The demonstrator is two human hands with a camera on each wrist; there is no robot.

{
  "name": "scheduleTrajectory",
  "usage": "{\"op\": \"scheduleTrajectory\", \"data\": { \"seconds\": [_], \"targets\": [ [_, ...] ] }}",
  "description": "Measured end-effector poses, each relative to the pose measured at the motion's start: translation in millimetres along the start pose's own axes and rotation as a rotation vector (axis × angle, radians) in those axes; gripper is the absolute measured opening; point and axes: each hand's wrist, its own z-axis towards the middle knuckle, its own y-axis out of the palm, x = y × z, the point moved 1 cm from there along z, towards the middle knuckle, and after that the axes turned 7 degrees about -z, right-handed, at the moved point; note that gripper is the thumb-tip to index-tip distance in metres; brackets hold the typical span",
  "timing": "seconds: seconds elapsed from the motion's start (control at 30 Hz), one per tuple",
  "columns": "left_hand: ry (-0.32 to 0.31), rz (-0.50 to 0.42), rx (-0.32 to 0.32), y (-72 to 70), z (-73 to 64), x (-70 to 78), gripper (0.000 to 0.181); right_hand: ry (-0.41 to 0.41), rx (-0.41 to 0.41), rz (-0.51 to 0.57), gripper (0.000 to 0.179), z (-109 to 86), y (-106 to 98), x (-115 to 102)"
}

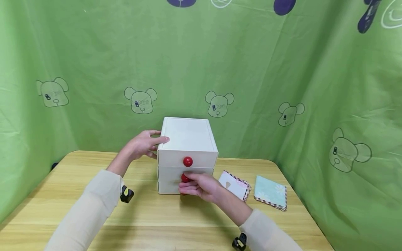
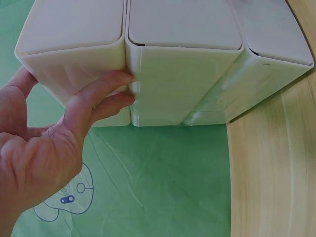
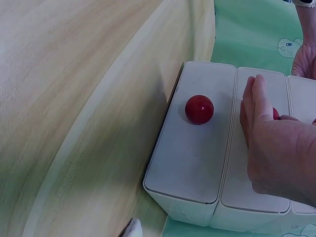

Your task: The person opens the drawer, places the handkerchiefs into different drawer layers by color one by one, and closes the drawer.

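A white three-drawer box [image 1: 188,134] stands on the table, each drawer front bearing a round red knob. My left hand [image 1: 145,143] steadies its upper left side, thumb over the top edge and fingertips against the side wall. In the left wrist view the fingers [image 2: 106,91] touch the wall near the seam between two drawers. My right hand [image 1: 202,186] pinches the middle drawer's red knob [image 1: 184,178], thumb on top and the other fingers extended below. The top knob [image 1: 187,161] is untouched. The bottom knob [image 3: 199,109] shows fully in the right wrist view. All drawers are closed.
Right of the box lie two folded cloths with checked edges, a white one [image 1: 233,184] and a light blue one [image 1: 270,191]. The wooden table [image 1: 150,226] is bordered by a green curtain [image 1: 188,62] with bear faces at the back and sides.
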Motion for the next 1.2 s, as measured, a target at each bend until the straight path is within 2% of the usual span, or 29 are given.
{"op": "scheduleTrajectory", "data": {
  "seconds": [0.47,0.77,1.2],
  "targets": [
    [0.0,-0.007,-0.002,-1.0,1.4,-1.6,0.087,-0.001,-0.019,-0.015,0.034,-4.0,0.5,0.5],
    [-0.009,-0.011,-0.006,-1.8,2.4,-4.1,0.088,0.0,-0.054,-0.082,0.03,-13.8,1.9,2.2],
    [-0.011,0.001,-0.01,-2.0,2.7,-2.8,0.089,0.0,-0.09,-0.133,0.041,-30.6,4.0,4.7]
  ]
}}
